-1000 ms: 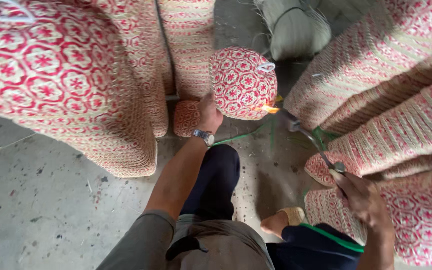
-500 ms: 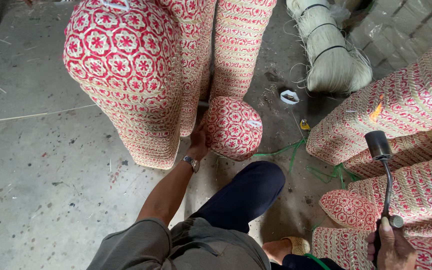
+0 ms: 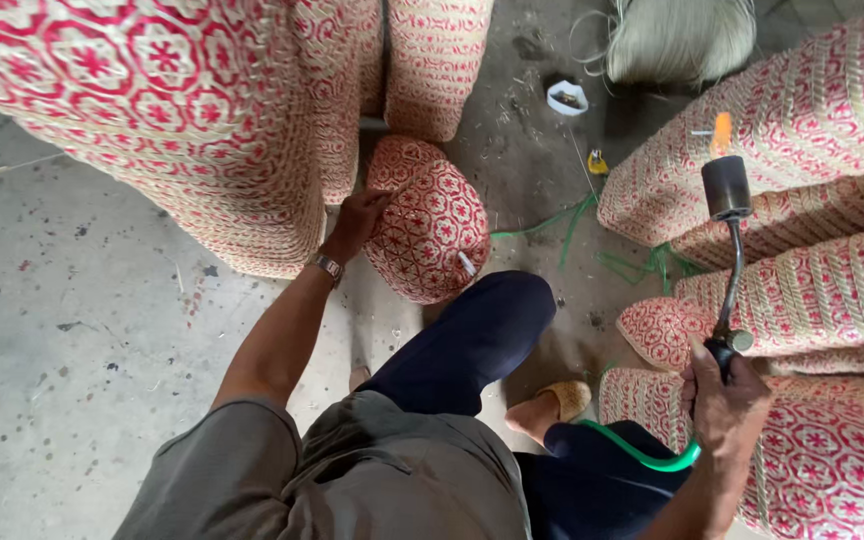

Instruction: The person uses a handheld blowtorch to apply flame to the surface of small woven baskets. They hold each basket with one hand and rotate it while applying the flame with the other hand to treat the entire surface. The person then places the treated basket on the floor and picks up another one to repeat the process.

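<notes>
My left hand [image 3: 357, 218] grips the edge of a round red-and-cream woven basket [image 3: 424, 228], which lies on its side on the concrete floor just past my knee. My right hand [image 3: 724, 388] is closed around the handle of a gas torch [image 3: 727, 200]; its black nozzle points up and away, with a small orange flame at the tip. A green hose [image 3: 642, 456] runs from the torch handle back toward my legs. The torch is well to the right of the basket and not touching it.
Tall stacks of woven baskets [image 3: 182, 110] stand at the left and back, and more lie piled at the right [image 3: 812, 150]. A bundle of pale fibre [image 3: 677, 35] lies at the top. A small white dish [image 3: 566, 97] and green strapping [image 3: 562, 225] are on the floor.
My left hand has lowered the round basket to the floor near my knee. My right hand has swung the torch away to the right, flame now pointing up beside the right pile.
</notes>
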